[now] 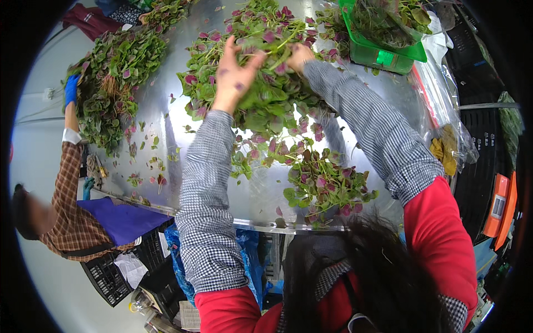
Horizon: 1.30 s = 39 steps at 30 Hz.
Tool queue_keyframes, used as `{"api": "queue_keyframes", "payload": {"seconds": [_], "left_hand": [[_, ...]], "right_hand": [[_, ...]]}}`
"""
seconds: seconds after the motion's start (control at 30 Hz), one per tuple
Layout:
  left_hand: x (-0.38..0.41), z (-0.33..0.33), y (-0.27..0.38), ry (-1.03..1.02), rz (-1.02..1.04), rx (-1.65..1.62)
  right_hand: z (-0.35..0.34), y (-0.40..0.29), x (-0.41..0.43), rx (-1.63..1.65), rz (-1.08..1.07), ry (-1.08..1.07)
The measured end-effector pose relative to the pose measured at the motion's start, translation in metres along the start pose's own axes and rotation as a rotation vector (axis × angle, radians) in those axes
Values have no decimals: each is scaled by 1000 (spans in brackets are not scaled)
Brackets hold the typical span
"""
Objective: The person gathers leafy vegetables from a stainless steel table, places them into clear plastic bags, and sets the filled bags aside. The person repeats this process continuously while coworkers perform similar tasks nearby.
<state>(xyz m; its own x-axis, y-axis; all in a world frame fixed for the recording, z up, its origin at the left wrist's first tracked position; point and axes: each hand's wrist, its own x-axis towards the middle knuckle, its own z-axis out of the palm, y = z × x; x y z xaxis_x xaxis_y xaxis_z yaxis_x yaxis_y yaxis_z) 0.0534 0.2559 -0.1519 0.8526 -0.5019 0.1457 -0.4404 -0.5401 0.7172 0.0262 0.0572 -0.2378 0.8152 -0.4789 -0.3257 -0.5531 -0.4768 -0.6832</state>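
A large heap of red-and-green leafy amaranth [260, 98] lies before me on the metal table [258, 200]. My left hand [233, 77] is over the heap's left part, its palm bearing dark stains and its fingers spread, with nothing held. At the heap's upper right, my right hand [300, 57] has its fingers curled around leafy stems [285, 45], partly blurred. The fingertips of that hand are partly hidden among leaves. Closer to my body, a smaller loose pile of amaranth [329, 183] rests near the table edge.
A green plastic basket [387, 58] with bagged greens stands at the upper right, beside clear plastic bags [443, 95]. To the left, a co-worker's blue-gloved hand [71, 89] touches another heap of greens [120, 62]. An orange scale [497, 204] sits at far right.
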Motion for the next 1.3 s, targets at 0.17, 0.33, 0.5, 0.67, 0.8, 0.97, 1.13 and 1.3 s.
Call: {"api": "queue_keyframes", "payload": {"seconds": [0.17,0.33,0.5,0.67,0.8,0.97,1.13,1.3], "left_hand": [[1,13,-66,-41,143,811],[-70,-26,-129,279,97,400],[-221,-9,-167,380,-669,609],[-214,109,-110,127,-134,118],[-266,131,-25,-15,16,41],[-306,117,40,-229,-368,-665],[-222,118,50,-219,-953,-812],[-183,75,46,-22,-427,-565]], "right_hand": [[-38,-2,31,-114,-378,-269],[-74,139,-54,78,-668,324],[-47,179,-78,2,-475,539],[31,130,-89,88,-699,-124],[28,151,-199,-161,-919,-397],[-22,170,-242,43,-601,-709],[-57,122,-249,-310,-836,-717],[-113,85,-260,146,-969,-560]]}}
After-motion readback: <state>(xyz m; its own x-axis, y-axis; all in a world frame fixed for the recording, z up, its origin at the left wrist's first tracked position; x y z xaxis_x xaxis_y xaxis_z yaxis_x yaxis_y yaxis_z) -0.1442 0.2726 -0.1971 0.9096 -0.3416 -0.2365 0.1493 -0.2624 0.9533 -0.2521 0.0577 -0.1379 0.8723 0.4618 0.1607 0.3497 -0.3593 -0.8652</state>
